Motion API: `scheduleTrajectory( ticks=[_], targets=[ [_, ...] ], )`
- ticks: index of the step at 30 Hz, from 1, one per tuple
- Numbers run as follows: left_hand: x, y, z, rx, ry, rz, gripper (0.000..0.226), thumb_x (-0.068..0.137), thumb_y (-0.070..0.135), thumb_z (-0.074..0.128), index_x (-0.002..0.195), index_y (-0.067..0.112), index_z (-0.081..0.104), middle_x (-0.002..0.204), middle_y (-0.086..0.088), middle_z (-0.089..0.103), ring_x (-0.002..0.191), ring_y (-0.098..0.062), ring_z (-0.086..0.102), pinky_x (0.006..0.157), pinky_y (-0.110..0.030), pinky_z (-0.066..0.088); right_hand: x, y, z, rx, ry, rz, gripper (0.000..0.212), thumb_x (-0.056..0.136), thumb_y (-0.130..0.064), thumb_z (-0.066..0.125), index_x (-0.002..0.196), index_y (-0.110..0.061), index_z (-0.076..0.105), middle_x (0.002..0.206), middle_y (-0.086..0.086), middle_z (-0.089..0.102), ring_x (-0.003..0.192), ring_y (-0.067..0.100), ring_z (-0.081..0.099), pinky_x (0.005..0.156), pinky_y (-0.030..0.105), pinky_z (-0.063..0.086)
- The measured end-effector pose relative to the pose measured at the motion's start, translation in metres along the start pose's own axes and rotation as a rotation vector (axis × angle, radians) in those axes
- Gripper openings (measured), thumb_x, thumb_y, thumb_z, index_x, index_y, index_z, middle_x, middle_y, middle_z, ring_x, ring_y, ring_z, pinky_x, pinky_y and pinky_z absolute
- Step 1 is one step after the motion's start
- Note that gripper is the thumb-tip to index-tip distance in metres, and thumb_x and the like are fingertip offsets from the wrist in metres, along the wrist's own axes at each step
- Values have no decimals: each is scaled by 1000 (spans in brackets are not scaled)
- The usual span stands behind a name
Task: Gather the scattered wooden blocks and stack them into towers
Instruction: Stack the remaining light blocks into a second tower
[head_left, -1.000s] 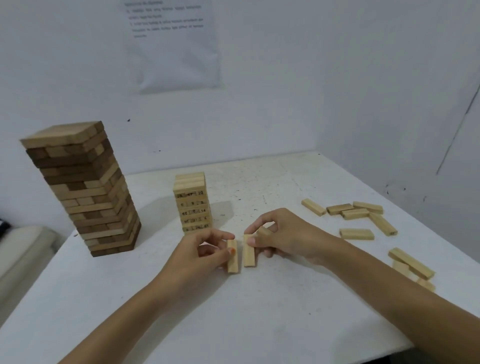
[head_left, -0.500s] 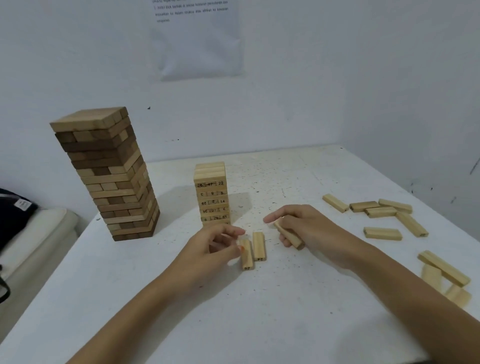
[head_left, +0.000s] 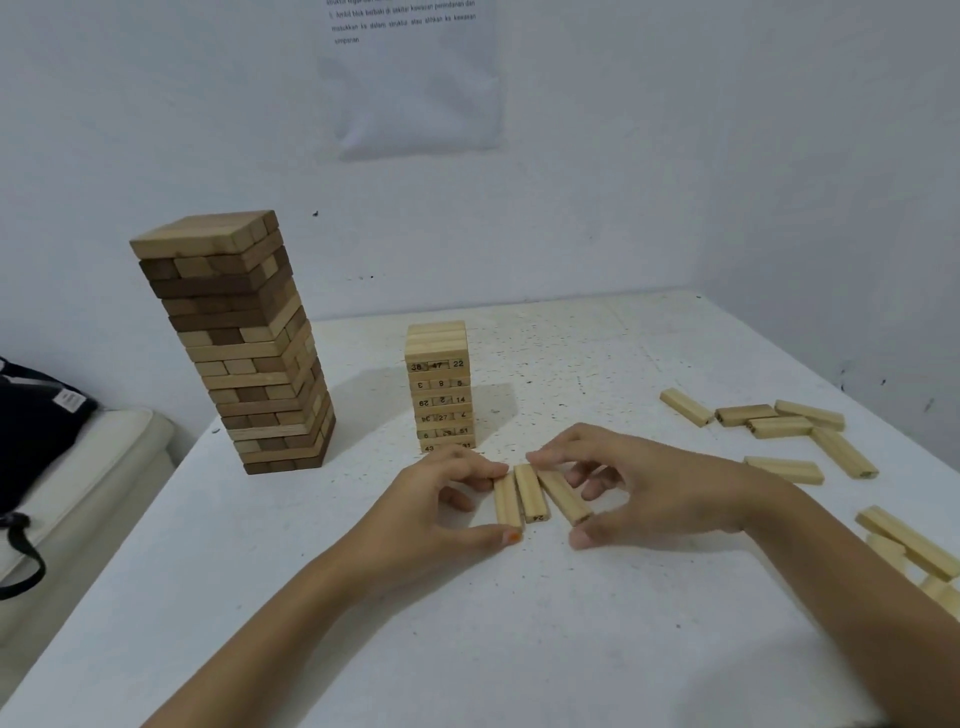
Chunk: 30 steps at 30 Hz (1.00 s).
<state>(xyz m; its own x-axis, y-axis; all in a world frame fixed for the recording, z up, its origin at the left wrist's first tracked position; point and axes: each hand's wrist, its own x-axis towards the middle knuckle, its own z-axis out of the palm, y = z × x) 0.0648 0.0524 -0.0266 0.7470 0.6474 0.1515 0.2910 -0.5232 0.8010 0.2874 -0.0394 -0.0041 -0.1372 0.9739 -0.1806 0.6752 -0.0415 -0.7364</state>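
Three pale wooden blocks lie side by side on the white table (head_left: 519, 649) between my hands. My left hand (head_left: 441, 512) pinches the left block (head_left: 506, 501) with forefinger and thumb. The middle block (head_left: 531, 493) lies against it. My right hand (head_left: 649, 488) spans the right block (head_left: 563, 496), which is angled, with a finger at its far end and the thumb at its near end. Just behind stands a small tower of numbered pale blocks (head_left: 439, 387). A taller tower of mixed brown blocks (head_left: 244, 343) stands at the left.
Several loose pale blocks (head_left: 779, 423) lie scattered at the right, and more (head_left: 909, 543) sit at the right edge. A cream cushion with a black bag (head_left: 36, 415) is left of the table. Walls close off the back and right.
My right hand has set its block down next to the two others, making a row of three. Both hands have closed in around the row. The camera moved nearer and left.
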Motion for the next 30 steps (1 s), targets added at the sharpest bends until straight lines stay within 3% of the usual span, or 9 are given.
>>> scheduleTrajectory(
  ticks=[6, 14, 19, 23, 30],
  targets=[
    [2, -4, 4, -38, 2, 22, 55, 68, 29, 83, 119, 21, 65, 114, 12, 59, 106, -2, 58, 91, -15, 47, 8, -1, 11, 61, 203, -55, 56, 71, -24, 85, 121, -26, 62, 109, -8, 53, 88, 1, 59, 86, 21, 52],
    [2, -3, 6, -37, 33, 44, 55, 68, 28, 83, 119, 20, 65, 112, 12, 59, 105, -4, 59, 91, -17, 48, 8, -5, 17, 21, 260, -48, 49, 62, -35, 89, 105, -34, 66, 101, -12, 54, 85, 3, 59, 83, 22, 53],
    [1, -2, 6, -42, 40, 48, 59, 62, 39, 80, 117, 21, 66, 112, 12, 59, 103, -3, 60, 91, -17, 48, 7, -6, 17, 35, 251, -57, 53, 61, -34, 90, 109, -32, 66, 100, -13, 55, 84, 1, 59, 84, 23, 53],
    [3, -2, 6, -39, 38, 45, 57, 65, 31, 84, 118, 18, 66, 110, 11, 60, 103, -4, 60, 92, -18, 49, 6, -7, 14, 32, 232, -63, 59, 63, -27, 90, 117, -26, 65, 101, -11, 56, 86, 2, 61, 87, 24, 53],
    [1, -2, 6, -41, 39, 51, 54, 67, 26, 85, 117, 17, 67, 110, 9, 61, 103, -5, 61, 92, -19, 50, 6, -8, 18, 20, 279, -80, 47, 64, -27, 89, 106, -28, 69, 98, -12, 57, 82, 0, 60, 81, 21, 54]
  ],
)
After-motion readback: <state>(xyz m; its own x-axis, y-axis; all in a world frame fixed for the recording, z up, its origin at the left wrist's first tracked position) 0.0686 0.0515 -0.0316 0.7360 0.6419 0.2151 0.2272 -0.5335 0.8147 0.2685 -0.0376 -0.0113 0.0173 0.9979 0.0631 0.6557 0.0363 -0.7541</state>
